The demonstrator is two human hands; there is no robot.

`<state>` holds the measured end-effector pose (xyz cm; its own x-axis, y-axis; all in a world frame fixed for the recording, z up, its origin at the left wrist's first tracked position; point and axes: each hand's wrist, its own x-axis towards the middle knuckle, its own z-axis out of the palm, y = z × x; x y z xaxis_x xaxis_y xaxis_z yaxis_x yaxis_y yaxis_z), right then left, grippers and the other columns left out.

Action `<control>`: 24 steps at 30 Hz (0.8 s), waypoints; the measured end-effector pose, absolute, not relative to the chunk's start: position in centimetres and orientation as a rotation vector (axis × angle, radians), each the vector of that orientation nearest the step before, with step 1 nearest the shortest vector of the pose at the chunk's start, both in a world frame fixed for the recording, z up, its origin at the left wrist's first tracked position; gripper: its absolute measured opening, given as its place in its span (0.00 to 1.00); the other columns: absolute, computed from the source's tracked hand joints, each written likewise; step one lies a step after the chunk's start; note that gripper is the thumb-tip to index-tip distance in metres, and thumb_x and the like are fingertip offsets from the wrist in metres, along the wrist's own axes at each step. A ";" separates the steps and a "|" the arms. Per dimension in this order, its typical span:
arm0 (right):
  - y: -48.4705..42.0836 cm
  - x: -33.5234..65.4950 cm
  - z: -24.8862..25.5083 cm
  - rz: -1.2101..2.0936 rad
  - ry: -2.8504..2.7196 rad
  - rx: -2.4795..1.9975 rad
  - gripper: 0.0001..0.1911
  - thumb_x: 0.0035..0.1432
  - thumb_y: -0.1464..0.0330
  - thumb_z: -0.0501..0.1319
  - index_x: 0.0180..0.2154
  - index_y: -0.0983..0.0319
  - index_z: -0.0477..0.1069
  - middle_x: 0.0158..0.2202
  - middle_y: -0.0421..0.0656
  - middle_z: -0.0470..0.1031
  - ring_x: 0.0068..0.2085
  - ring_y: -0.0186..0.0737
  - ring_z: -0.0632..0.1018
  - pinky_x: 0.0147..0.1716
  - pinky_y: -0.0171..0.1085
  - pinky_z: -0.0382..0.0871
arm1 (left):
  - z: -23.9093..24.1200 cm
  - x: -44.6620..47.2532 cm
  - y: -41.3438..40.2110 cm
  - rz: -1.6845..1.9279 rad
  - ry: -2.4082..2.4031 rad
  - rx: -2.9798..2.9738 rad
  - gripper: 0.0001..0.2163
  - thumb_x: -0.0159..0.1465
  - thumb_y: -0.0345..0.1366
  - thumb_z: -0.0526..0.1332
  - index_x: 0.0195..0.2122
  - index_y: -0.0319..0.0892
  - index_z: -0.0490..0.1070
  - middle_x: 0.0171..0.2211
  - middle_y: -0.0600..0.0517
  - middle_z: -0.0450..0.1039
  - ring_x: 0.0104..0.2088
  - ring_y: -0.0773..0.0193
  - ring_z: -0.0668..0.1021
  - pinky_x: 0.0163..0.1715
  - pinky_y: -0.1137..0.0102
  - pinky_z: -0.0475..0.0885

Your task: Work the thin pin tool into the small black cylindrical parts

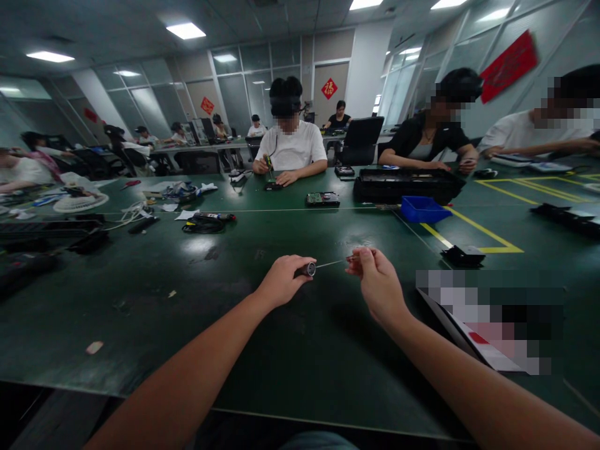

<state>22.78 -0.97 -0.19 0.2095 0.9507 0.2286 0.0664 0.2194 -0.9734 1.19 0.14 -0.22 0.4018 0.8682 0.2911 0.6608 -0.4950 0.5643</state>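
My left hand [281,280] grips the dark handle of a small screwdriver [310,269], held level above the green table [187,294]. Its thin metal shaft runs right toward my right hand [375,278]. The fingers of my right hand are pinched at the shaft's tip, near a small reddish piece that is too small to make out. Both hands hover over the middle of the table, a little apart from each other.
A small black part [463,255] and a blue bin [423,209] lie to the right, by yellow floor-tape lines. A black case [407,185], a circuit board [323,199] and cables [204,223] lie farther off. Other people sit working across the table.
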 end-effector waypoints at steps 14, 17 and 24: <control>-2.3 22.4 1.1 0.516 -1.635 -1.230 0.14 0.69 0.58 0.50 0.42 0.59 0.68 0.33 0.44 0.77 0.36 0.44 0.79 0.38 0.42 0.70 | -0.4 1.2 0.0 0.731 1.317 2.348 0.21 0.65 0.33 0.63 0.60 0.48 0.69 0.45 0.49 0.76 0.46 0.57 0.74 0.50 0.61 0.67; -2.2 22.5 1.0 0.464 -1.666 -1.251 0.13 0.69 0.60 0.49 0.41 0.59 0.68 0.32 0.44 0.77 0.35 0.43 0.79 0.36 0.41 0.69 | -0.7 1.1 0.2 0.693 1.339 2.403 0.21 0.65 0.34 0.64 0.59 0.47 0.70 0.43 0.49 0.76 0.46 0.57 0.75 0.51 0.60 0.66; -2.0 22.7 1.0 0.429 -1.643 -1.282 0.13 0.70 0.60 0.49 0.41 0.59 0.68 0.32 0.44 0.76 0.35 0.43 0.78 0.36 0.40 0.68 | -0.7 0.8 0.5 0.739 1.393 2.302 0.19 0.63 0.32 0.66 0.56 0.47 0.73 0.46 0.49 0.77 0.47 0.57 0.76 0.51 0.61 0.66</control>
<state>22.73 -2.04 0.98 0.0267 0.8824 0.4698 0.5402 0.3827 -0.7495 0.84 0.46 -0.72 0.3810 0.8896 0.2518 0.7073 -0.4558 0.5403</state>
